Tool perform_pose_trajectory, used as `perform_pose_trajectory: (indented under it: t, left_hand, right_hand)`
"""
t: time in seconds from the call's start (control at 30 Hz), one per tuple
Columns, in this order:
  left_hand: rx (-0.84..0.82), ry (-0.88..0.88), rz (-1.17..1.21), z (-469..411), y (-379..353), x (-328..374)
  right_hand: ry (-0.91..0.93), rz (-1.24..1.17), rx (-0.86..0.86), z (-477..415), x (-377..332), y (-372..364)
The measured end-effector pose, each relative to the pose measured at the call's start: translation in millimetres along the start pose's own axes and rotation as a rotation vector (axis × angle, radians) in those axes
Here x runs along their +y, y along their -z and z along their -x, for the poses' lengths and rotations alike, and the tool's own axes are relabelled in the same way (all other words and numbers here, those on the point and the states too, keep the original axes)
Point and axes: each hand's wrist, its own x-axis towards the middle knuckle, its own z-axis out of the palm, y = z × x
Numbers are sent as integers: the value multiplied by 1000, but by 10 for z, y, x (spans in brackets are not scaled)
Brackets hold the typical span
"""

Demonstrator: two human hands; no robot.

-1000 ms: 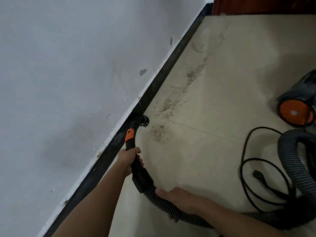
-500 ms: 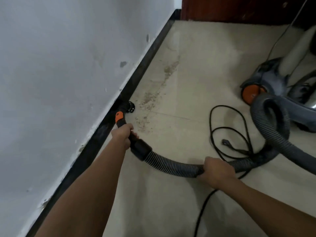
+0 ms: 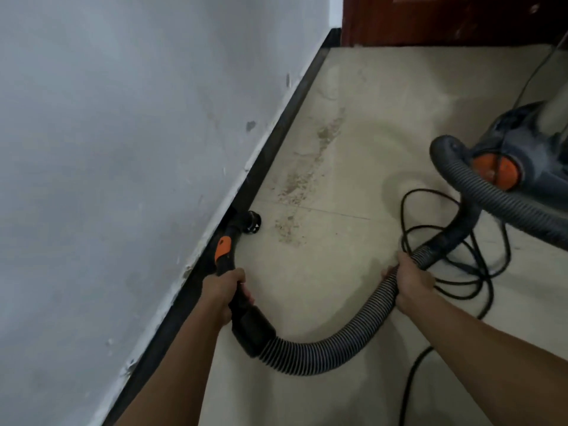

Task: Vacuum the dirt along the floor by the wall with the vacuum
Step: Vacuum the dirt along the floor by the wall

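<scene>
Left hand [image 3: 222,287] grips handle [image 3: 226,250], keeping nozzle [image 3: 252,222] low against baseboard [image 3: 276,133]. Dirt [image 3: 302,182] lies at its 1 o'clock. Right hand [image 3: 410,282] clamps hose [image 3: 338,339], likely managing slack from canister [image 3: 522,155] at 2 o'clock.

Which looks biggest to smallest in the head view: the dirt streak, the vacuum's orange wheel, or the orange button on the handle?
1. dirt streak
2. orange wheel, partly hidden
3. orange button, clearly smallest

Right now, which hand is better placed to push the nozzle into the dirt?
Left. The left hand grips the handle right behind the nozzle, which sits by the skirting, beside the dirt's near end. The right hand holds the hose farther back.
</scene>
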Motion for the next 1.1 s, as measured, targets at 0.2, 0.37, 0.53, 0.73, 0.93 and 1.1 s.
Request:
perform_pose_trajectory:
  t: [0.2,0.37,0.53,0.73,0.93,1.1]
  left_hand:
    - [82,-106,-58,-55,87,32]
    - [19,-88,-137,-33,-248,59]
    - [-7,-56,-165,60,-297,-53]
    - [69,-43,-158,193,8,-203]
    - [-8,-69,-237,474,-256,-400]
    - [-56,-61,-273,532,-335,-366]
  right_hand:
    - [-22,222,-6,-26,454,-18]
    - [-96,171,65,-210,442,270]
    - [-101,150,50,-252,380,298]
    - [-91,254,45,-187,490,219]
    - [-69,276,59,-142,542,288]
    - [-64,230,57,-116,494,386]
